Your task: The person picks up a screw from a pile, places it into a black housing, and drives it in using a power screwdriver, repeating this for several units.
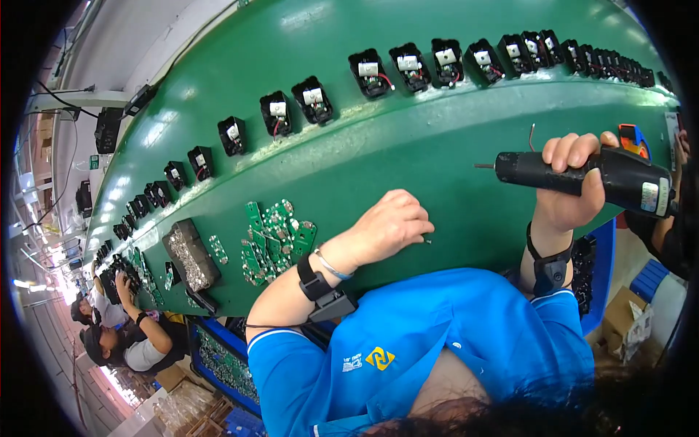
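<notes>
My right hand (571, 178) is wrapped round a black electric screwdriver (619, 178), raised over the right side of the green table. Its thin metal bit (484, 166) points left and touches nothing. Over the table's middle, near my body, is my left hand (393, 227), its fingers curled together. A tiny shiny piece (429, 241) shows by the fingertips; whether they pinch it or it lies on the table I cannot tell. Left of this hand lies a loose pile of green circuit boards (273, 240).
Black housings (370, 75) with wires and metal parts line the table's (408, 138) raised back strip. At left lies a box of small metal pieces (191, 255). An orange-and-blue tool (633, 138) lies beyond my right hand. Blue bins (601, 269) flank me. Other people (138, 342) work at far left and right.
</notes>
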Motion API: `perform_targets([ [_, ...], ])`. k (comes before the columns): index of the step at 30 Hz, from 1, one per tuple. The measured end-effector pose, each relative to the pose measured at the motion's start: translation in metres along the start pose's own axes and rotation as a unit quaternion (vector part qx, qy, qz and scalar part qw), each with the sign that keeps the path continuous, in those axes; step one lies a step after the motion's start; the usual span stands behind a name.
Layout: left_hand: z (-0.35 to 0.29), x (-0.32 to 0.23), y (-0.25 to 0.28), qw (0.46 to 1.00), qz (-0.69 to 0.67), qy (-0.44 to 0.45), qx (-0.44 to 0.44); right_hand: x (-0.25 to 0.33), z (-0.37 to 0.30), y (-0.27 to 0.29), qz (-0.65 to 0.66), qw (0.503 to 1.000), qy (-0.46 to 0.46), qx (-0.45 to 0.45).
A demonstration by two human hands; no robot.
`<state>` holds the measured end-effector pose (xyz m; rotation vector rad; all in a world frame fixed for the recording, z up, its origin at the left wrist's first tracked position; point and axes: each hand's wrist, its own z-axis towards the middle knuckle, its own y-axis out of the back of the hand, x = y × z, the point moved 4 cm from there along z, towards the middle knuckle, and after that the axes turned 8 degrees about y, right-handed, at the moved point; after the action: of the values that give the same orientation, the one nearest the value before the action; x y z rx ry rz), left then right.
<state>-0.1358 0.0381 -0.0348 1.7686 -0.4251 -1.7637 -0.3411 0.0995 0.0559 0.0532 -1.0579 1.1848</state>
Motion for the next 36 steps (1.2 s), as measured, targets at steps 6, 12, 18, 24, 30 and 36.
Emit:
perform_targets([
  [6, 0.007, -0.01, 0.004, 1.0, -0.004, -0.005, 0.015, 0.0, 0.006, 0.005, 0.012, 1.0, -0.008, 0.01],
  [12, 0.008, -0.007, -0.014, 0.999, -0.002, -0.046, -0.021, 0.001, 0.008, 0.006, 0.016, 1.0, -0.009, 0.018],
  [18, 0.012, -0.01, -0.018, 0.998, 0.018, -0.053, -0.036, 0.005, 0.01, 0.008, 0.008, 1.0, -0.007, -0.002],
  [24, 0.019, -0.008, -0.019, 0.996, 0.052, -0.069, -0.009, 0.003, 0.014, 0.013, -0.003, 1.0, -0.002, 0.002],
  [30, 0.028, -0.015, -0.007, 0.999, -0.008, -0.032, -0.01, 0.009, 0.018, 0.021, 0.004, 1.0, -0.001, 0.009],
  [36, 0.036, -0.014, -0.03, 0.997, 0.041, -0.061, -0.038, 0.014, 0.02, 0.028, 0.01, 1.0, 0.007, 0.01],
])
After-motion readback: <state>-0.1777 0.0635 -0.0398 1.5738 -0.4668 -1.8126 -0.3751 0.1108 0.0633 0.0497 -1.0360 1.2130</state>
